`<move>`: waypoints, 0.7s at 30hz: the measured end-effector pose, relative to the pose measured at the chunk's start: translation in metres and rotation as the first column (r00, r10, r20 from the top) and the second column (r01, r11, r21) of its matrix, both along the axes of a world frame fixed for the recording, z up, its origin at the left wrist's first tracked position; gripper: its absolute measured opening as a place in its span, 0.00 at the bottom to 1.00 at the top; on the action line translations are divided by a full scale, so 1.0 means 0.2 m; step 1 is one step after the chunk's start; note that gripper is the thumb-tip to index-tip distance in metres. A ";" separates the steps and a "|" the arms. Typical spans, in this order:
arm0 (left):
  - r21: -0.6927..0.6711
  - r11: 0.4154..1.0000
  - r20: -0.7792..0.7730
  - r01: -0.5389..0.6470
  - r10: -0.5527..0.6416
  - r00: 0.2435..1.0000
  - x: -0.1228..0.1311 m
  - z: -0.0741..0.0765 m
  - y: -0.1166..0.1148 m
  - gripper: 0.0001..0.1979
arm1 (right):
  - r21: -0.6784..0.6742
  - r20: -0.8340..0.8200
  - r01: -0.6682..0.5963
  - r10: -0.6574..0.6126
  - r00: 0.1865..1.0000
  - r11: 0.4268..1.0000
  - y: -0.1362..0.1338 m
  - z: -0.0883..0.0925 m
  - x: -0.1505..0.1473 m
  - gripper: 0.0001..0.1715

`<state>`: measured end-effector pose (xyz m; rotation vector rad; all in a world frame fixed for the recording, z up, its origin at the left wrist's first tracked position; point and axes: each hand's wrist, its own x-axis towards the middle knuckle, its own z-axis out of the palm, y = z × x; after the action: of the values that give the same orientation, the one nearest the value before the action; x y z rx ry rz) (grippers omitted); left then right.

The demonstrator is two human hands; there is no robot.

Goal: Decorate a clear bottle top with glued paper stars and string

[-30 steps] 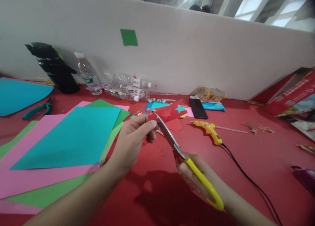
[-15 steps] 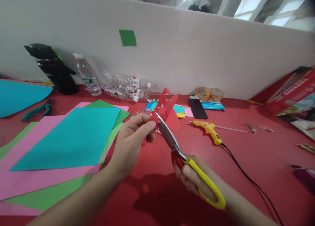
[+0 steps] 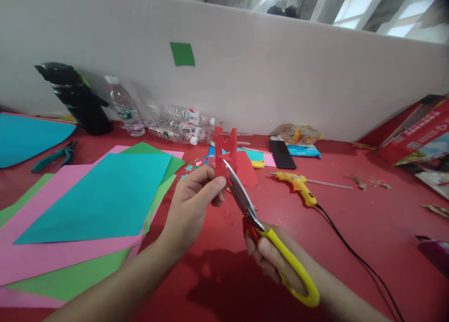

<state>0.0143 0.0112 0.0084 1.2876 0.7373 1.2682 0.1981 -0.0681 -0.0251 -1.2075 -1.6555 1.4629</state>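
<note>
The paper strip (image 3: 226, 149) was red with star-shaped cutouts, and the scissors (image 3: 270, 237) had yellow handles with silvery blades. Table (image 3: 351, 228) was red too, with a teal sheet (image 3: 98, 195) over a pink sheet (image 3: 52, 256) and a green sheet (image 3: 70, 280) on the left, plus a green square (image 3: 182, 54) on the white wall (image 3: 315, 78).

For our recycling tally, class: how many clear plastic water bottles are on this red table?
3. The upright bottle stands beside the black flask; the rear lying bottle and the front lying bottle rest near the partition. The held red paper may hide more.
</note>
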 end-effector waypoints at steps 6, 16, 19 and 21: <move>-0.001 1.000 0.006 0.013 -0.013 1.000 0.01 0.00 0.01 0.11 | 0.028 0.026 0.073 -0.074 0.997 0.997 -0.01 -0.03 -0.02 0.31; -0.008 1.000 0.006 0.010 -0.010 1.000 0.01 0.00 0.01 0.12 | 0.067 0.047 0.099 -0.102 0.994 0.993 -0.01 -0.03 -0.02 0.29; -0.016 1.000 -0.001 0.005 -0.005 1.000 0.01 0.01 0.01 0.12 | 0.044 0.042 0.081 -0.083 0.996 0.996 0.00 -0.03 -0.01 0.30; -0.022 1.000 -0.003 0.005 -0.005 1.000 0.01 0.02 0.01 0.12 | 0.036 0.041 0.084 -0.085 0.996 0.996 0.00 -0.03 -0.01 0.30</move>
<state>0.0155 0.0124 0.0120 1.2724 0.7479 1.2514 0.1959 -0.0687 -0.0308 -1.2825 -1.6306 1.3614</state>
